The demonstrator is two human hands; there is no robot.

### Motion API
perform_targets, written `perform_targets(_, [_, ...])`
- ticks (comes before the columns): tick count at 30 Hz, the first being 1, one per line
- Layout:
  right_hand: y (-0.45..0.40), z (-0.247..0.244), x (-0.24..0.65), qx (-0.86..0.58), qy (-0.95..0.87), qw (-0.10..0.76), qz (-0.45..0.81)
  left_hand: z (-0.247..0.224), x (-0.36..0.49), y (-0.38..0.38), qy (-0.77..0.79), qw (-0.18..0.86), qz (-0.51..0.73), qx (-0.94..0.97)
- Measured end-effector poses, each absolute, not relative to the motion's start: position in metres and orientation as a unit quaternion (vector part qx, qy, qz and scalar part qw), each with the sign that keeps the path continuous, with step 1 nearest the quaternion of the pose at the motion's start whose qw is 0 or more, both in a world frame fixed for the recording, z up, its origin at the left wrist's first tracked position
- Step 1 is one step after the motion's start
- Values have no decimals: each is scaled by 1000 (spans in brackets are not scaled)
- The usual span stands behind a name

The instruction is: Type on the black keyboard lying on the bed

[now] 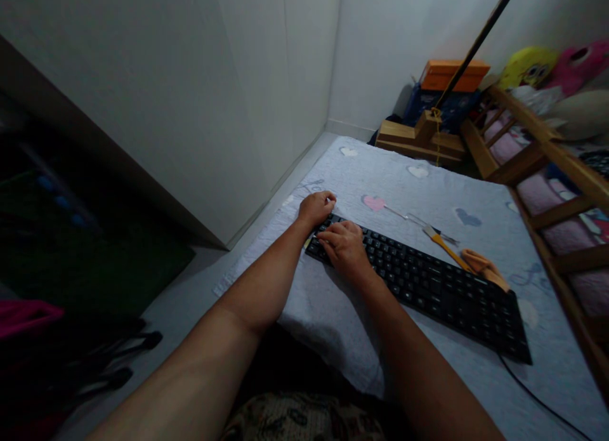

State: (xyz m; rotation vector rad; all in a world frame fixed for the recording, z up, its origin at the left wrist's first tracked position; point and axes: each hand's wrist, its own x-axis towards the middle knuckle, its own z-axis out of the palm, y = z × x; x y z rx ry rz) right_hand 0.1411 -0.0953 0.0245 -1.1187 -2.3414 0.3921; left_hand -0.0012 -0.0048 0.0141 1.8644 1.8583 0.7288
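Keyboard (431,285): in the head view, it lay on the cloth cover (397,181) beneath the right hand (345,241), its length stretching off rightward from both hands; to my eye, a hard push at that one end could have made it skid or swing on the soft cover.
Cord (533,393): it trailed from the right-hand end, well apart from both hands; a snag there might have tugged the keyboard askew.
Brush (445,245) and rag (485,269): these lay by the keyboard's far edge, right of the hands, where a sideways shove could have knocked them.
Left hand (316,207): its fingers curled by the keyboard's far left corner; whether they pinched anything, I couldn't tell.
Right hand: its fingers bent over the left end; I couldn't tell whether they gripped something or only rested.
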Motion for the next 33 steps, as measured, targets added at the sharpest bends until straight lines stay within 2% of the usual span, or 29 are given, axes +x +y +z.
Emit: perform_targets(33, [-102, 30, 145, -385, -864, 275, 172, 11, -2, -2, 665, 199, 262, 670])
